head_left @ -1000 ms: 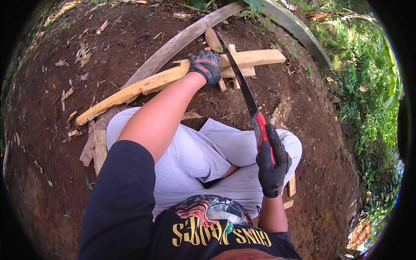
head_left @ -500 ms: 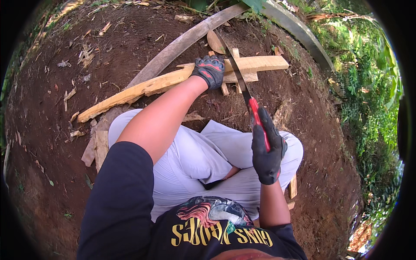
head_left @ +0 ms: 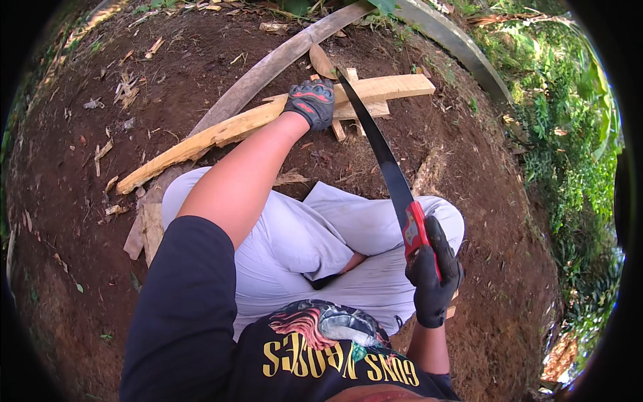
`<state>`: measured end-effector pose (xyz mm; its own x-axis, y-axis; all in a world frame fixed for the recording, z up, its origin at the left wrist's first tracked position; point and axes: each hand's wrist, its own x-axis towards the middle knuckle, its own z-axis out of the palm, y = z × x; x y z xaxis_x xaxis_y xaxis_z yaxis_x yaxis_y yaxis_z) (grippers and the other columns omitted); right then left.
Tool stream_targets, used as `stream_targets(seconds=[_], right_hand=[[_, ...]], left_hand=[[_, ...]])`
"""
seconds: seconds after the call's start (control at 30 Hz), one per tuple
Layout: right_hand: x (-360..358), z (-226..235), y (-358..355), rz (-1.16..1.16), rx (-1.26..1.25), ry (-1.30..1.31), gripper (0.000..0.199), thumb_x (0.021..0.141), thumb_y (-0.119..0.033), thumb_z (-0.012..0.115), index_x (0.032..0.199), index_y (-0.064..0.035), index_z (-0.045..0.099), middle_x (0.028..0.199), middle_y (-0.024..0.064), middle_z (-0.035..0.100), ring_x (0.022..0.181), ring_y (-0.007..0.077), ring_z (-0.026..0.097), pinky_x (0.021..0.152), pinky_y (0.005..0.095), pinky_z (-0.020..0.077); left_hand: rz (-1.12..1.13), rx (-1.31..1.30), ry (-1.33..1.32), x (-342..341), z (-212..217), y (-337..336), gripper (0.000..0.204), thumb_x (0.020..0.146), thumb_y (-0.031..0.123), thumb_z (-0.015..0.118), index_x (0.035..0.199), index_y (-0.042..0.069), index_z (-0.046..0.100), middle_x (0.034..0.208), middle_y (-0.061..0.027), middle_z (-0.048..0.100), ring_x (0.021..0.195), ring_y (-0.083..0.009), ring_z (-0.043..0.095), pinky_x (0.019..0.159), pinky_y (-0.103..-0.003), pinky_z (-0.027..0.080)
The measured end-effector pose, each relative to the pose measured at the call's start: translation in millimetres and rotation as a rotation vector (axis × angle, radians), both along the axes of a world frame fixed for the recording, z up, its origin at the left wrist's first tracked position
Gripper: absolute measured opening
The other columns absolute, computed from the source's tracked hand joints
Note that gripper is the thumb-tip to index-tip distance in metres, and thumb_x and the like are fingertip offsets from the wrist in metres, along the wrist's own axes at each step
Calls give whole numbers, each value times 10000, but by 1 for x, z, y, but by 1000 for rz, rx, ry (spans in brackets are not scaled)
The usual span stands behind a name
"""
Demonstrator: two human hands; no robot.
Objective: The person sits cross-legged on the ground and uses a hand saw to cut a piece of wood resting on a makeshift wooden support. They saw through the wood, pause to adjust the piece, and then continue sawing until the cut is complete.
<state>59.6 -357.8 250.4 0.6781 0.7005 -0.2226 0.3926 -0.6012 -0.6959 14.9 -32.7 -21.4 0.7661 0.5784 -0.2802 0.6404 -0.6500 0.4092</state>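
Observation:
My left hand, in a black glove with red trim, is closed over the middle of a long, slightly curved piece of pale wood. My right hand, gloved the same way, grips the red handle of a curved pruning saw. Its dark blade slants up and left, with the tip end crossing the wood just right of my left hand. Whether the teeth touch the wood I cannot tell. Beneath the wood lie crossed wooden sticks that prop it above the soil.
My legs in light trousers are folded close below the wood. A long grey board curves across the brown soil behind it. A dry leaf lies by the blade tip. Green plants grow along the right.
My right hand has drawn the saw back toward me and slightly right, so more of the blade shows on the near side of the wood. My left hand keeps its grip.

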Motion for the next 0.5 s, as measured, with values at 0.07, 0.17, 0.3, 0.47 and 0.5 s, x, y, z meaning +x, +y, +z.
stream_targets(seconds=[0.07,0.17,0.3,0.47,0.5], right_hand=[[-2,9,-15,64,-25,-60,448,1015,-135,633,1440,9,642,1313,201,742,1145,302,750,969,410,567],[0,-2,-14,92,-21,-75,433,1025,-129,630,1432,18,642,1323,196,739,1192,301,734,1007,400,554],[21,-89,83,97,110,-136,397,1029,-143,656,1406,-22,675,1343,191,730,1230,283,721,1036,373,543],[39,-144,149,98,264,-164,392,1020,-171,671,1397,-67,696,1330,197,733,1223,308,724,1008,388,556],[36,-138,144,115,188,-169,399,1022,-168,663,1411,-79,688,1309,205,738,1202,324,732,991,405,564]], left_hand=[[-8,-1,10,0,1,0,526,880,203,661,1363,8,584,1358,-224,653,1286,-380,639,1044,-580,512],[-19,15,-15,-1,1,-2,502,888,190,649,1351,4,592,1339,-225,661,1263,-379,648,1027,-574,517],[-26,11,-16,-1,-2,-2,490,890,185,650,1343,7,598,1326,-226,669,1246,-383,659,1029,-576,517],[-9,30,-59,4,-3,-3,542,833,203,719,1325,13,593,1304,-237,679,1264,-397,646,1049,-553,520],[-16,23,-42,4,-3,-4,545,830,209,726,1321,14,594,1309,-239,675,1272,-398,640,1053,-555,516]])
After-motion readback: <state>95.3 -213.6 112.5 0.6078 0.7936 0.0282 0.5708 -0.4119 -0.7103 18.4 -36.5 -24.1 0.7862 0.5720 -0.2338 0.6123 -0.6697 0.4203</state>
